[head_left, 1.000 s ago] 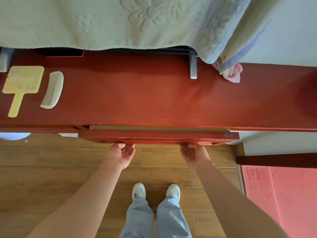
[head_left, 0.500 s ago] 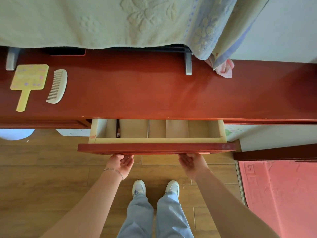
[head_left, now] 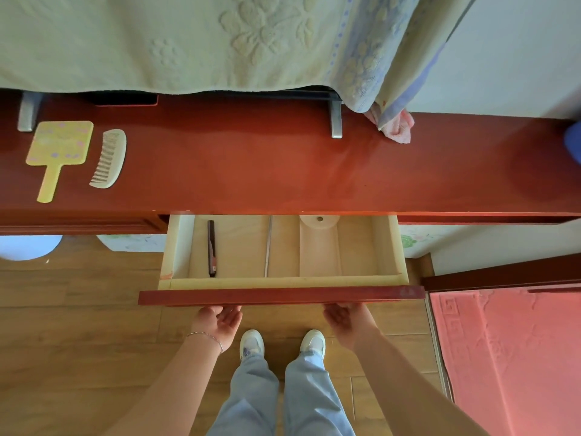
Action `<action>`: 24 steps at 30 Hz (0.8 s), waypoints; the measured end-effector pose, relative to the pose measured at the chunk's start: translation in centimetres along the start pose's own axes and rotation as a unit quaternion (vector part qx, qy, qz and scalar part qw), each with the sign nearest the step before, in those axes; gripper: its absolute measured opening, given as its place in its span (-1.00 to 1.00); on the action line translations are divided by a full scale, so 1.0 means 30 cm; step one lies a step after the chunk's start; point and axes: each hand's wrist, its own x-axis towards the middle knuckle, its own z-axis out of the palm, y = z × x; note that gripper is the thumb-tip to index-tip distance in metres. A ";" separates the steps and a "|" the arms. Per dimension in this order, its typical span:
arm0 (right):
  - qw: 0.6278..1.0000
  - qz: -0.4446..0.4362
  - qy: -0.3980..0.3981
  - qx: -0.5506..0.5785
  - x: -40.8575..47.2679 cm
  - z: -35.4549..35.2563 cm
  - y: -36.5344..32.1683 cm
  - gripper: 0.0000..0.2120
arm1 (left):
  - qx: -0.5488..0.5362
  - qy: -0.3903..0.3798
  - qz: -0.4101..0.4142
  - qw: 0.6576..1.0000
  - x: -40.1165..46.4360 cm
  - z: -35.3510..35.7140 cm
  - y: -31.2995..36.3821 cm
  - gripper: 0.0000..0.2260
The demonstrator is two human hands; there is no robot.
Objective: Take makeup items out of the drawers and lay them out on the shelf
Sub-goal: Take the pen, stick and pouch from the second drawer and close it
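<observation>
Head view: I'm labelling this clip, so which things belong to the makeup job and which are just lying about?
Job:
- open pale wooden drawer with red front
- dark slim pencil-like stick inside it
- glossy red wooden shelf
- left hand and right hand, under the drawer front

Lying about:
- yellow hand mirror
- cream comb
- pink cloth
- pale green towel

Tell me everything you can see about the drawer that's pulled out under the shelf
The pale wooden drawer with a dark red front panel is pulled out from under the glossy red-brown shelf, its back part hidden beneath it. Its walls and floor look like unfinished light wood. A thin grey strip runs front to back along the floor. A slim dark pencil-like stick lies lengthwise at its left; a whitish round object sits at the back. The left hand and right hand hold the front panel from below.
</observation>
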 end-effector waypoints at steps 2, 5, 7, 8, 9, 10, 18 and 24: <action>1.000 0.005 0.007 0.000 -0.003 -0.012 0.011 -0.80 | -0.001 -0.003 -0.008 1.000 -0.005 -0.015 -0.012 -0.75; 1.000 0.008 0.012 0.001 -0.018 -0.027 0.024 -0.81 | -0.013 -0.003 -0.008 1.000 -0.013 -0.033 -0.025 -0.75; 1.000 0.008 0.018 -0.001 -0.033 -0.035 0.030 -0.81 | -0.027 -0.004 -0.010 1.000 -0.014 -0.045 -0.030 -0.75; 1.000 0.009 0.019 -0.005 -0.039 -0.040 0.033 -0.81 | -0.029 -0.007 -0.012 0.999 -0.013 -0.052 -0.031 -0.74; 1.000 0.011 0.020 -0.008 -0.043 -0.045 0.036 -0.82 | -0.028 -0.009 -0.015 0.999 -0.009 -0.061 -0.035 -0.74; 1.000 0.014 0.020 -0.012 -0.045 -0.050 0.039 -0.83 | -0.024 -0.012 -0.019 0.999 -0.002 -0.069 -0.037 -0.74; 0.999 0.021 0.025 -0.031 -0.072 -0.080 0.056 -0.84 | 0.003 -0.014 -0.021 1.000 -0.032 -0.104 -0.058 -0.78; 0.998 0.019 0.018 -0.049 -0.106 -0.094 0.064 -0.79 | 0.016 -0.003 -0.025 1.000 -0.054 -0.127 -0.079 -0.74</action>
